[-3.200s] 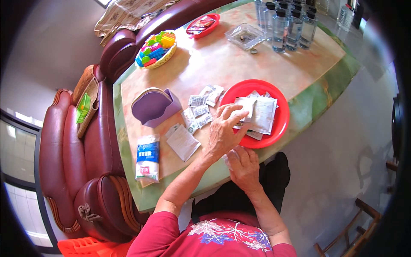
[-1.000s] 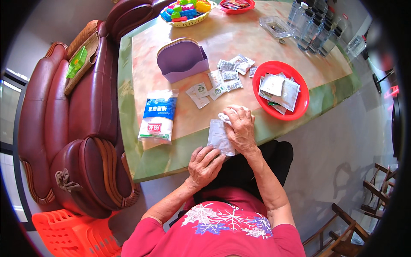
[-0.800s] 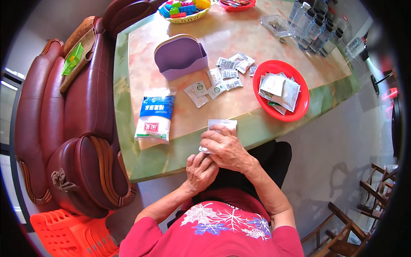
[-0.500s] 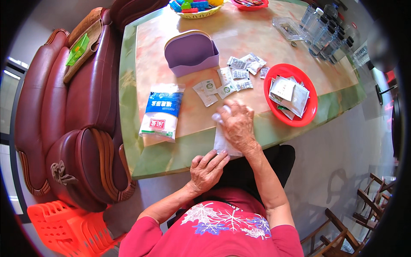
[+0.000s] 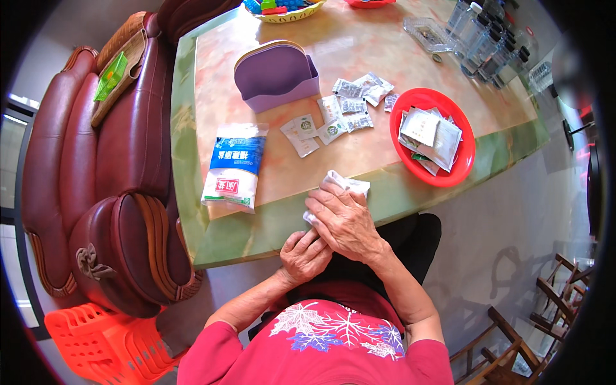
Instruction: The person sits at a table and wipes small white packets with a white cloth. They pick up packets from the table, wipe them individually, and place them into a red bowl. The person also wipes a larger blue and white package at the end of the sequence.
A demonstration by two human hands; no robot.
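My right hand (image 5: 344, 221) is closed over a crumpled white cloth (image 5: 346, 184) at the table's near edge. A white edge also shows by its fingertips; I cannot tell if it is the same cloth or a flat white piece beneath. Just below, my left hand (image 5: 305, 258) has its fingers bent together, their tips under my right hand, so what they hold is hidden. Beyond lie several small white sachets (image 5: 346, 106). A blue-and-white plastic bag (image 5: 235, 168) of white contents lies at the left, and a red bowl (image 5: 467, 153) holding flat packets stands at the right.
A purple bin (image 5: 276, 80) stands behind the sachets. Clear bottles with dark caps (image 5: 482, 48) and a clear tray (image 5: 427, 35) are at the far right; a yellow basket (image 5: 292, 14) of toy blocks is at the back. A maroon sofa (image 5: 122, 128) flanks the table's left side.
My right hand has drawn back toward me and now covers my left fingertips. The flat white piece that lay between my hands is mostly hidden. The view has shifted slightly.
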